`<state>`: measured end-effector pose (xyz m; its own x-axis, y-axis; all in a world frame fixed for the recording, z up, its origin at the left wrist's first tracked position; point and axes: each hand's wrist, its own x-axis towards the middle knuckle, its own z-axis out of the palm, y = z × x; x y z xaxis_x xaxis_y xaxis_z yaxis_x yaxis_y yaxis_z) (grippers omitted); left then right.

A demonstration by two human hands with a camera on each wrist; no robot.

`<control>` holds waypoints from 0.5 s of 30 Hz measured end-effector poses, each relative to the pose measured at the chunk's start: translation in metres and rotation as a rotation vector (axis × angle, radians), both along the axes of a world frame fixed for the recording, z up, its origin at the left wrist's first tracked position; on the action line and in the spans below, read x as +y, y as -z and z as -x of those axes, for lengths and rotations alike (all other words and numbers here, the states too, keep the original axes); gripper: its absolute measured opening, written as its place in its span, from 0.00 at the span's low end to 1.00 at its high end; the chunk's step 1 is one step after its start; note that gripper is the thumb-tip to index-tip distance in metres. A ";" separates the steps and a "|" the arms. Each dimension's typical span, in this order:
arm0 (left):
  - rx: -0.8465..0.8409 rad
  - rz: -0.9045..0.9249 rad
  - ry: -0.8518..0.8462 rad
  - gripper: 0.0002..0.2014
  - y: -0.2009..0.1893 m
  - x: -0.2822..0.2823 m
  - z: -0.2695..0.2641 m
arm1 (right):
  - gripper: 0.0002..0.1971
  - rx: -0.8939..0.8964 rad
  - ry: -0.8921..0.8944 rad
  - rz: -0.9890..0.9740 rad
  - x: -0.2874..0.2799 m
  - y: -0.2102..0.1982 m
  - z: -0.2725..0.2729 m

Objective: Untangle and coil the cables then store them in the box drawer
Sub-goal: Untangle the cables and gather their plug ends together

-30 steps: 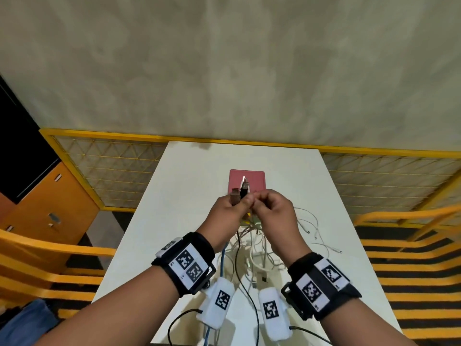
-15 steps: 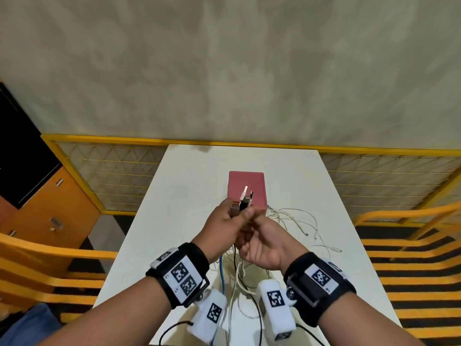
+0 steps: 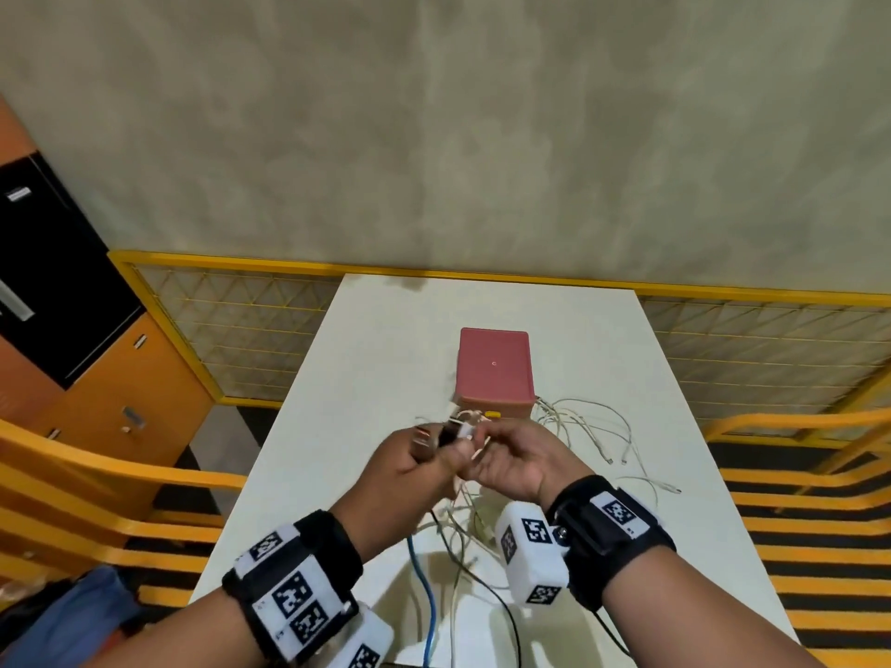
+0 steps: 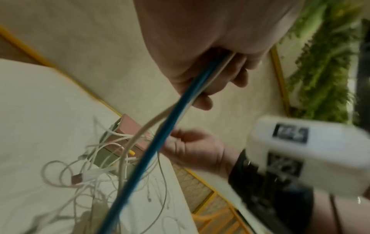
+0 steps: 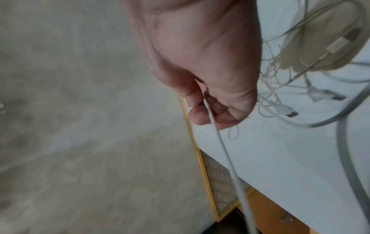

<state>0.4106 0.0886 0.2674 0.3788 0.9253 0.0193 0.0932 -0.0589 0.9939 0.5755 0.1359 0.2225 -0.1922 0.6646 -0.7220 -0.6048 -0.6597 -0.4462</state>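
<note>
My left hand (image 3: 426, 448) grips a bundle of cable ends just in front of the pink box (image 3: 494, 366). In the left wrist view a blue cable (image 4: 166, 131) and a white cable (image 4: 215, 76) run out of its fist (image 4: 216, 82). My right hand (image 3: 482, 443) meets it from the right and pinches a thin white cable (image 5: 222, 142) between thumb and fingers (image 5: 202, 118). The blue cable (image 3: 426, 585) and a black one (image 3: 496, 600) hang down to the table. A tangle of white cables (image 3: 586, 429) lies right of the box. The box's drawer front shows a yellow handle (image 3: 492, 415).
The white table (image 3: 347, 426) is narrow, with a yellow mesh railing (image 3: 231, 325) behind it and orange barriers (image 3: 96, 479) on both sides. An orange cabinet (image 3: 120, 397) stands at the left. A loose USB plug (image 4: 77, 179) lies among the cables.
Both hands have dropped from in front of the box top to below its drawer front. The right hand has turned palm up and now pinches a white cable beside the left fist.
</note>
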 end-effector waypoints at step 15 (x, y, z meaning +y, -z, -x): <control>-0.103 0.602 0.204 0.19 -0.017 0.010 0.089 | 0.07 -0.078 0.227 -0.003 0.006 0.027 -0.018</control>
